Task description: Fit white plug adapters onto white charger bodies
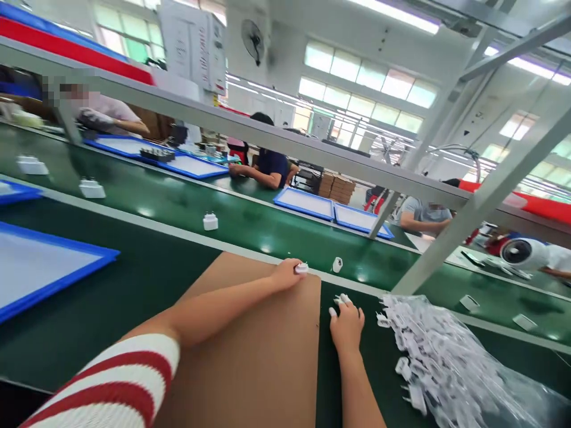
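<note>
My left hand (pixel 285 275) reaches over the brown board, its fingers closed on a white charger housing (pixel 302 268) near the conveyor edge. My right hand (pixel 348 327) is above the dark green bench just right of the board, with white coverings on some fingertips. A small white plug part (pixel 342 299) with thin prongs shows at its curled fingers; the grip is partly hidden. Close by on the right lies a clear plastic bag (pixel 464 356) full of similar white plug parts, several spilling from its mouth. The brown board (pixel 267 356) lies flat beneath my left arm.
White chargers (pixel 210 222) stand spaced along the green conveyor (pixel 169 202). Blue-framed trays (pixel 49 261) lie at left and across the belt. A slanted metal post (pixel 482 208) rises by the bag, and a rail crosses above. Several people work opposite.
</note>
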A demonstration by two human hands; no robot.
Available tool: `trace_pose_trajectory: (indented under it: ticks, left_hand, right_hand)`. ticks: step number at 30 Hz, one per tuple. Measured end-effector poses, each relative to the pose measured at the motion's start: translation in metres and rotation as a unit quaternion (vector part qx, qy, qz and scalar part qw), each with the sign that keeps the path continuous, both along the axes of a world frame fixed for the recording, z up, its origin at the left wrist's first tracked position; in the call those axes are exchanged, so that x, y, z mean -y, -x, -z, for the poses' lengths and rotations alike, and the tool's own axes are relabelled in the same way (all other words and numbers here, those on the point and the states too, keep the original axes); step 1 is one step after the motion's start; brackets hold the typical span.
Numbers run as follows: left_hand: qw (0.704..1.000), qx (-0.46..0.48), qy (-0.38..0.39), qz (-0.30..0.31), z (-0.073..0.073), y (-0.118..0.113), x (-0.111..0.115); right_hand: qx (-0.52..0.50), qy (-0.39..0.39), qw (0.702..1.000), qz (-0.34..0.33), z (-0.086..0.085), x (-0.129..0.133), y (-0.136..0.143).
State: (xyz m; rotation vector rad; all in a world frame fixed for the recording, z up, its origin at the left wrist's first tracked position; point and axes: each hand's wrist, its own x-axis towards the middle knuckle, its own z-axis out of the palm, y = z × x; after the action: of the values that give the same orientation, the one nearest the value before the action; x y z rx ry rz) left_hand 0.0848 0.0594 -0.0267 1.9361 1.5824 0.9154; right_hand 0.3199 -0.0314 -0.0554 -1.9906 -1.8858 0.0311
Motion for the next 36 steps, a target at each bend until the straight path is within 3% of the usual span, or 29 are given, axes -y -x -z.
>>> trace_pose_trajectory:
  ticks: [3,5,8,11,13,15,19,24,27,30,33,36]
  left_hand:
    - [0.996,-0.024,0.03,-0.08,-0.01,0.007,-0.05]
    - [0.991,-0.032,0.047,-0.123,-0.014,0.011,-0.071]
    - [0.981,-0.041,0.058,-0.181,-0.014,0.011,-0.083]
    - [0.97,-0.052,0.023,-0.237,-0.014,-0.003,-0.079]
    - [0.971,-0.063,-0.015,-0.23,-0.013,-0.021,-0.072]
    - [0.98,-0.077,-0.035,-0.178,-0.012,-0.044,-0.067]
    - [0.991,-0.095,0.006,-0.096,-0.01,-0.091,-0.066]
    - [0.989,-0.1,0.046,-0.097,-0.019,-0.11,-0.068]
    - [0.994,-0.088,0.033,-0.062,-0.029,-0.1,-0.056]
    - [0.998,-0.058,0.009,0.012,-0.03,-0.079,-0.026]
    - [0.996,-0.018,0.002,0.083,-0.013,-0.047,0.019]
    - [0.992,0.046,-0.006,0.115,0.013,-0.013,0.072]
  right_hand:
    - [-0.002,-0.047,0.999,0.022,0.005,-0.004,-0.007]
    - [0.003,-0.06,0.998,0.036,0.007,-0.004,-0.01]
    - [0.012,-0.089,0.995,0.037,0.011,-0.005,-0.011]
    - [-0.004,-0.143,0.989,0.019,0.018,-0.007,-0.008]
    - [-0.02,-0.171,0.985,0.008,0.021,-0.009,-0.005]
    - [-0.037,-0.174,0.984,-0.001,0.022,-0.008,-0.003]
    - [-0.102,-0.155,0.983,0.0,0.022,-0.005,-0.001]
    - [-0.176,-0.191,0.965,-0.025,0.018,-0.006,-0.005]
    - [-0.284,-0.198,0.938,-0.033,0.009,-0.006,0.0]
    - [-0.49,-0.163,0.856,-0.015,-0.004,-0.003,0.01]
    - [-0.618,-0.102,0.78,-0.005,-0.013,-0.004,0.017]
    - [-0.683,-0.032,0.73,-0.025,-0.017,-0.003,0.019]
